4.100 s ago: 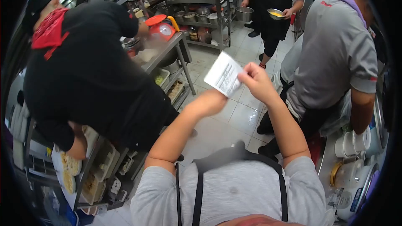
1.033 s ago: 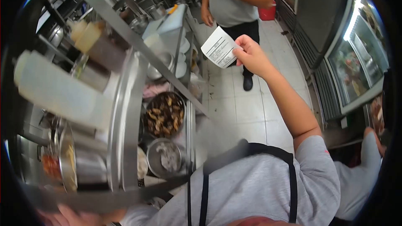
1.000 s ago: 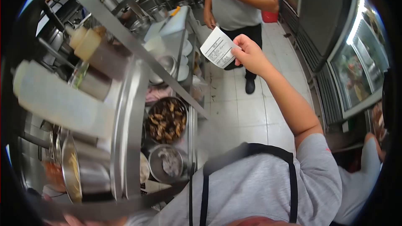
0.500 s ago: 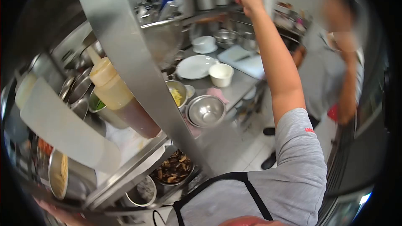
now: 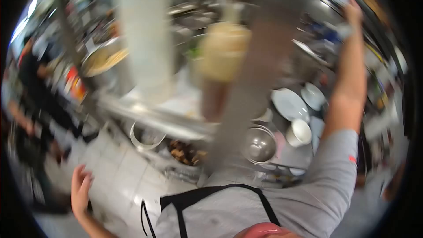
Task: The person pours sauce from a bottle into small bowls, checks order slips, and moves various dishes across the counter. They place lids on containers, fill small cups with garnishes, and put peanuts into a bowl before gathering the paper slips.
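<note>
My right hand (image 5: 354, 12) is raised at the upper right with its fingers closed; motion blur hides most of it, and a pale, smeared shape lies beside the fingertips. My left hand (image 5: 82, 186) hangs at the lower left over the tiled floor, fingers apart and holding nothing. Between them, blurred, stand a tall whitish bottle (image 5: 145, 39) and a squeeze bottle (image 5: 224, 53) with dark liquid low inside. Below my right arm are a white oval plate (image 5: 289, 105), a white tub (image 5: 298, 133) and a steel bowl (image 5: 260, 144).
A steel post (image 5: 264, 61) rises in front of me beside the shelf edge (image 5: 154, 117). Under the shelf sit a white-rimmed container (image 5: 147, 136) and a pan of dark brown pieces (image 5: 185, 152). People in dark clothes (image 5: 44, 88) stand at the far left.
The view has swung left, so the bottles and post appear further right. My left hand has come into view. My right hand appears further right, and the white packet it held is now smeared.
</note>
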`<move>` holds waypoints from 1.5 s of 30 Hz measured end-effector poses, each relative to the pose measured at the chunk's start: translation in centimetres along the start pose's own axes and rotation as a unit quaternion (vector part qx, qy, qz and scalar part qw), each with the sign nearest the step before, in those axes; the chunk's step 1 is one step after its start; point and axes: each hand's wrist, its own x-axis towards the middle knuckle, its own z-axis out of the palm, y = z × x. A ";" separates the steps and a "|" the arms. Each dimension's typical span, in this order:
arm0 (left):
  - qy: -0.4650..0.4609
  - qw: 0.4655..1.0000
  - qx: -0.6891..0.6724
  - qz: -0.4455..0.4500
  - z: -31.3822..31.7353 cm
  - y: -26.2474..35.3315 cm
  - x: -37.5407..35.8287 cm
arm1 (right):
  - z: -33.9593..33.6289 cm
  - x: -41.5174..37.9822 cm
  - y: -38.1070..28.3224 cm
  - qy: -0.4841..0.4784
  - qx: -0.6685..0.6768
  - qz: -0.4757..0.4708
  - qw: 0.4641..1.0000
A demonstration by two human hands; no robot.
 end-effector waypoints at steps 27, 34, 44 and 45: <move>-0.272 0.947 0.014 -0.173 -15.8 -36.0 -9.3 | -21.9 -70.9 -45.3 -0.907 0.283 -0.128 0.285; -0.083 0.933 -0.076 -0.342 -23.8 -41.5 -12.8 | -17.6 -74.1 -55.6 -0.929 0.173 -0.185 0.270; 0.131 0.901 -0.148 -0.386 -33.4 -45.0 0.1 | -12.3 -77.1 -84.6 -0.892 0.193 -0.362 0.189; 0.150 0.896 -0.153 -0.388 -34.9 -44.8 1.4 | -12.2 -76.9 -88.1 -0.879 0.207 -0.393 0.173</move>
